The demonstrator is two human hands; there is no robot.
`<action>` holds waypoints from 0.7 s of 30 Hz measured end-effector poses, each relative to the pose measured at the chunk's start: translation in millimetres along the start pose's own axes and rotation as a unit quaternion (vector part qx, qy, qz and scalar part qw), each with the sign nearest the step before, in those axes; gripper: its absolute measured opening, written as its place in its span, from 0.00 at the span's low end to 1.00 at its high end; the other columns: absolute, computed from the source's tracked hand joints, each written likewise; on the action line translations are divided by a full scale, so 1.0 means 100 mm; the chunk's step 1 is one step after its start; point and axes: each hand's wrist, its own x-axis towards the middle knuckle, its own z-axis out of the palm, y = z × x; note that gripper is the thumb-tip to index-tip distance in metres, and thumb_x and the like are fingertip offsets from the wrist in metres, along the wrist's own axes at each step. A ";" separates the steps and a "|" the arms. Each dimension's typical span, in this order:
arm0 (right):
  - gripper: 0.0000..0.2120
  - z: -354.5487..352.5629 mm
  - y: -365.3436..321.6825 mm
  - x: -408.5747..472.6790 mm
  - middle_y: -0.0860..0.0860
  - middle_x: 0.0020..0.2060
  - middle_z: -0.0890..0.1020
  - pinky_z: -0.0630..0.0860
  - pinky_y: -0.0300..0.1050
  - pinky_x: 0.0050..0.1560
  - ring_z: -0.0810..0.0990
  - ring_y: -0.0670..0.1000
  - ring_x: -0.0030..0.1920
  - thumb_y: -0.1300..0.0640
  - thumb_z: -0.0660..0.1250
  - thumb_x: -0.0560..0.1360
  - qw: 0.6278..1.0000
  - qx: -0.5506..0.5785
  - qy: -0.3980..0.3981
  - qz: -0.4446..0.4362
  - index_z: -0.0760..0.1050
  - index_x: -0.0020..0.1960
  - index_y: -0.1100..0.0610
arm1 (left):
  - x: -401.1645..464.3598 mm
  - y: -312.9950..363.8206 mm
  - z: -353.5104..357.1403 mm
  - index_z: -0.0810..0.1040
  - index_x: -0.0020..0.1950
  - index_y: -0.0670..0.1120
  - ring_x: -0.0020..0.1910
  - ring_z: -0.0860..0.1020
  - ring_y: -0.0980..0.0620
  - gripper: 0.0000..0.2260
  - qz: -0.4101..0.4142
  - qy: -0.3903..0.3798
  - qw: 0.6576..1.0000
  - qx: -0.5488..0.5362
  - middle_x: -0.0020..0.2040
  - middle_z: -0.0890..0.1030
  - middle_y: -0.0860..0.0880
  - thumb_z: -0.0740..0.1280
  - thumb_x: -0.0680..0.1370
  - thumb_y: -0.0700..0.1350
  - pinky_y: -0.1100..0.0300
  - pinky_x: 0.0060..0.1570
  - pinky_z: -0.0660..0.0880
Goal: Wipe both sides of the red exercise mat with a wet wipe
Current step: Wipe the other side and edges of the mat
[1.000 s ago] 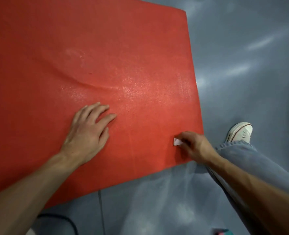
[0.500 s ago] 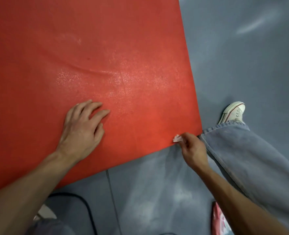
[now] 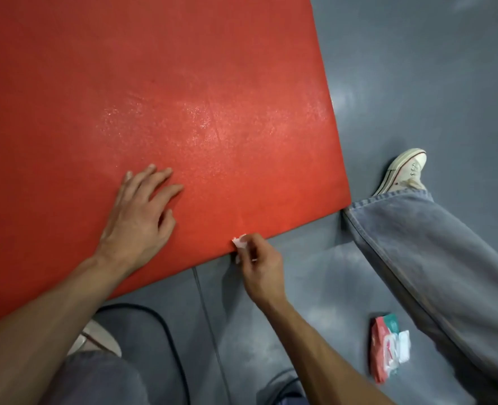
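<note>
Flat red foam exercise mat [image 3: 160, 112] spread on grey glossy floor [image 3: 417, 68], near edge running diagonally toward the lower left. Small crumpled white wet wipe [image 3: 239, 242] pinched in curled fingers of right hand [image 3: 260, 266], right at that near edge. Left hand [image 3: 141, 220] pressed flat on the mat, fingers straight, holding nothing. Likely wiping along the border of the upper face; next, probably more strokes, then a flip for the underside. Underside hidden; far and left parts of the mat cut off. Red-and-green wipes packet [image 3: 389, 346] lying well apart on the floor, print unreadable.
</note>
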 end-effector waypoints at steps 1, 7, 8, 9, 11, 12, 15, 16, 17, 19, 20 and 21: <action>0.10 -0.08 0.08 0.05 0.47 0.33 0.79 0.73 0.46 0.39 0.78 0.47 0.35 0.59 0.67 0.81 1.000 -0.011 0.012 0.013 0.72 0.41 0.54 | -0.02 0.00 -0.01 0.78 0.69 0.44 0.79 0.62 0.41 0.21 -0.001 0.001 1.000 -0.002 0.75 0.72 0.44 0.61 0.77 0.45 0.45 0.81 0.48; 0.08 -0.77 0.53 0.51 0.53 0.32 0.79 0.71 0.52 0.37 0.75 0.55 0.34 0.59 0.64 0.79 0.974 -0.093 0.169 0.122 0.71 0.41 0.58 | -0.16 -0.08 -0.06 0.77 0.70 0.45 0.79 0.63 0.43 0.21 0.006 -0.004 1.000 0.005 0.76 0.71 0.46 0.60 0.77 0.44 0.47 0.81 0.48; 0.08 -0.70 0.48 0.52 0.53 0.32 0.79 0.71 0.52 0.37 0.74 0.55 0.34 0.59 0.63 0.79 0.973 -0.090 0.179 0.117 0.71 0.41 0.57 | -0.17 -0.08 -0.07 0.77 0.70 0.45 0.79 0.63 0.43 0.21 0.005 -0.005 1.000 0.008 0.76 0.71 0.46 0.60 0.77 0.44 0.46 0.81 0.49; 0.08 -0.56 0.40 0.49 0.52 0.32 0.79 0.71 0.53 0.38 0.75 0.54 0.34 0.58 0.62 0.80 0.973 -0.083 0.186 0.107 0.72 0.42 0.56 | -0.18 -0.09 -0.08 0.77 0.70 0.45 0.79 0.63 0.44 0.21 0.004 -0.005 1.000 0.011 0.76 0.71 0.47 0.60 0.77 0.45 0.45 0.81 0.50; 0.10 -0.19 0.23 0.31 0.51 0.32 0.79 0.73 0.54 0.38 0.76 0.53 0.33 0.54 0.62 0.81 0.980 -0.047 0.177 0.081 0.72 0.42 0.54 | -0.20 -0.10 -0.08 0.77 0.70 0.45 0.79 0.62 0.44 0.21 0.005 -0.008 1.000 0.017 0.77 0.70 0.47 0.59 0.78 0.46 0.43 0.81 0.51; 0.11 0.00 0.14 0.17 0.50 0.32 0.79 0.73 0.54 0.38 0.76 0.53 0.33 0.53 0.62 0.82 0.986 -0.028 0.152 0.063 0.71 0.41 0.54 | -0.20 -0.11 -0.07 0.77 0.70 0.46 0.80 0.62 0.44 0.21 0.007 -0.011 1.000 0.020 0.77 0.70 0.47 0.59 0.78 0.46 0.42 0.81 0.51; 0.14 0.26 -0.07 -0.13 0.49 0.31 0.78 0.74 0.53 0.36 0.77 0.51 0.32 0.52 0.63 0.83 0.997 0.011 0.072 0.028 0.69 0.41 0.55 | -0.21 -0.13 -0.07 0.75 0.72 0.46 0.80 0.60 0.45 0.22 0.009 -0.020 0.999 0.029 0.78 0.68 0.48 0.58 0.79 0.47 0.43 0.81 0.50; 0.14 0.23 -0.05 -0.12 0.49 0.31 0.78 0.74 0.52 0.37 0.77 0.51 0.32 0.52 0.63 0.83 0.998 0.014 0.050 0.020 0.70 0.40 0.55 | -0.22 -0.13 -0.07 0.75 0.72 0.46 0.81 0.60 0.45 0.22 0.009 -0.021 0.999 0.032 0.79 0.68 0.48 0.58 0.79 0.47 0.43 0.81 0.49; 0.14 0.13 -0.01 -0.07 0.49 0.31 0.79 0.74 0.52 0.37 0.78 0.51 0.32 0.52 0.64 0.83 0.999 0.005 0.040 0.011 0.71 0.40 0.56 | -0.22 -0.14 -0.07 0.75 0.72 0.46 0.81 0.60 0.45 0.22 0.012 -0.021 0.999 0.032 0.79 0.68 0.48 0.58 0.79 0.47 0.44 0.81 0.49; 0.13 -0.19 0.20 0.11 0.49 0.31 0.80 0.75 0.52 0.38 0.79 0.52 0.33 0.51 0.64 0.83 0.996 -0.036 0.075 0.025 0.73 0.42 0.57 | -0.22 -0.14 -0.07 0.74 0.72 0.47 0.81 0.59 0.46 0.22 0.015 -0.021 0.999 0.029 0.79 0.67 0.48 0.58 0.79 0.47 0.44 0.81 0.49; 0.13 -0.39 0.33 0.22 0.49 0.32 0.81 0.75 0.51 0.38 0.80 0.53 0.35 0.51 0.64 0.83 0.990 -0.050 0.114 0.059 0.74 0.42 0.57 | -0.23 -0.13 -0.06 0.74 0.73 0.47 0.81 0.59 0.46 0.22 0.013 -0.022 0.999 0.029 0.79 0.67 0.48 0.59 0.79 0.46 0.44 0.81 0.48; 0.13 -0.58 0.45 0.33 0.50 0.33 0.82 0.74 0.50 0.39 0.82 0.55 0.37 0.51 0.64 0.83 0.979 -0.059 0.163 0.103 0.75 0.43 0.57 | -0.23 -0.13 -0.07 0.74 0.73 0.47 0.81 0.59 0.46 0.22 0.010 -0.022 0.999 0.029 0.79 0.67 0.48 0.59 0.79 0.46 0.45 0.81 0.48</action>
